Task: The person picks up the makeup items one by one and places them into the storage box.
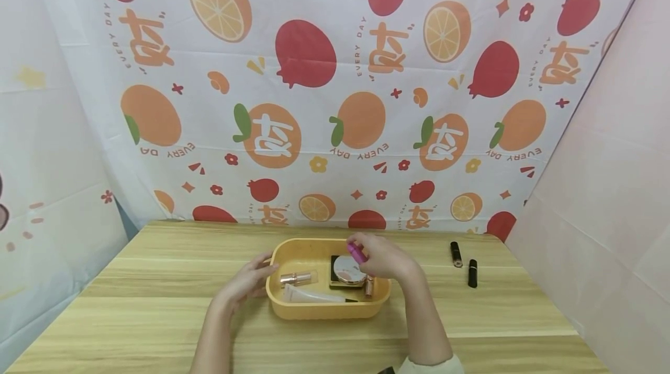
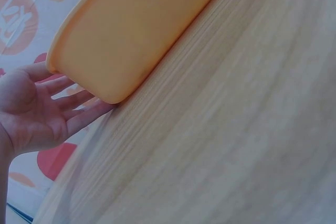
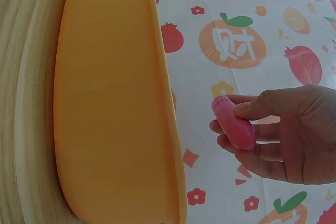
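Observation:
A yellow plastic basket (image 1: 331, 311) stands on the table with cosmetics inside. My left hand (image 1: 245, 282) is at its left end, fingers fairly straight against the outer wall and one fingertip over the rim. Above the basket's right part, my right hand (image 1: 384, 256) pinches a small pink tube with a rounded end (image 3: 236, 124) between thumb and fingers. Below that hand lies a round white compact (image 1: 348, 269) on a black square case (image 1: 335, 284). Also in the basket are a rose-gold lipstick (image 1: 295, 278), a white squeeze tube (image 1: 314, 296) and another rose-gold tube (image 1: 369, 287), partly covered.
Two black lipstick-like tubes, an upper one (image 1: 456, 253) and a lower one (image 1: 473, 273), lie on the wooden table (image 1: 502, 316) right of the basket. A fruit-printed cloth (image 1: 314, 159) hangs behind the table, with pale cloths at both sides.

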### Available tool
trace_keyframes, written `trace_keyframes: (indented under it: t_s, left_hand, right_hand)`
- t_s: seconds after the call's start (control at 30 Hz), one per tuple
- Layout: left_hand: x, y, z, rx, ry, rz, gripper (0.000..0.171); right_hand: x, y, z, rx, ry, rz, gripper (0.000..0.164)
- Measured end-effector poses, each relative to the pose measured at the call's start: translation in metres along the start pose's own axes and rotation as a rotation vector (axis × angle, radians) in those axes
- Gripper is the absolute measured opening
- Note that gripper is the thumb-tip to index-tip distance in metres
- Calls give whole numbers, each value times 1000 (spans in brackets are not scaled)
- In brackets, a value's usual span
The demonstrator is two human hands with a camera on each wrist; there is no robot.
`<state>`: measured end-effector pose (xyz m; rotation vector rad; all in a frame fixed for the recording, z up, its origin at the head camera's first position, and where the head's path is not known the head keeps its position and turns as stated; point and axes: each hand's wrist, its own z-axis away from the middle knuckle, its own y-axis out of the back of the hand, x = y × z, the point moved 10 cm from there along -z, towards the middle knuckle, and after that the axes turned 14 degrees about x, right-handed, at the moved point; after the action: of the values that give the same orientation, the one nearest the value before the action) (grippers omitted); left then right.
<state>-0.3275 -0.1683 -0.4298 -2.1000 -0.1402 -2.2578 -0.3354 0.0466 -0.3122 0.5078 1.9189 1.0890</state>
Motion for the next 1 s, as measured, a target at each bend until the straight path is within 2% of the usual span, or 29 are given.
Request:
trace_keyframes:
  t_s: [0.23,0.73,1.0]
  left_hand:
    - [0,0,1,6,2,-1,57]
    - [1,-3,1,-27,-9,14,56]
    - [0,-2,0,-16,-5,14,57]
  right_hand:
    - [-2,-5,-2,-20,-7,-15,46]
    - [-9,-18,-4,-37,3,-1,42]
    - [-12,-23,-5,-51,12,6,41]
